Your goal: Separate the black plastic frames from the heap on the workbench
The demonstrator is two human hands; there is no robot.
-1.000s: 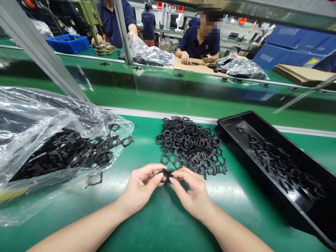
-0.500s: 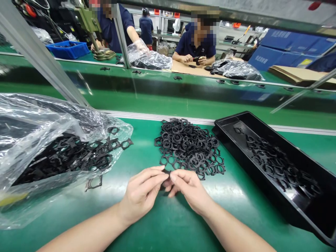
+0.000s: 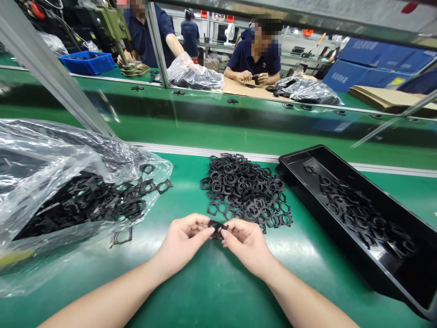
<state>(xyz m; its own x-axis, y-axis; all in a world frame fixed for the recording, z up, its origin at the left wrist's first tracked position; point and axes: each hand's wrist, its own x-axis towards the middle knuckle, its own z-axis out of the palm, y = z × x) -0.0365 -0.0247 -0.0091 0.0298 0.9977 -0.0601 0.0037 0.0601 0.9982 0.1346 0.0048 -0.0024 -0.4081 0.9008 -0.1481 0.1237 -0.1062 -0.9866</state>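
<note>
Between my two hands is a small black plastic part, partly covered by my fingers. My left hand pinches its left end, with the thumb on the near side. At its right end, the fingers and thumb of my right hand are closed on it too. Just beyond my hands lies a heap of black ring-shaped plastic parts on the green table. To the left, a clear plastic bag spills more black frame parts. One loose frame part lies near the bag's edge.
A long black tray holding several black parts stands slanted at the right. Beyond a metal rail runs a green conveyor belt with spaced parts along its far side. Co-workers sit opposite. A metal post slants at the left.
The black part has turned in my hands so more of its face shows. My left fingers have curled and its thumb has moved onto the near side.
</note>
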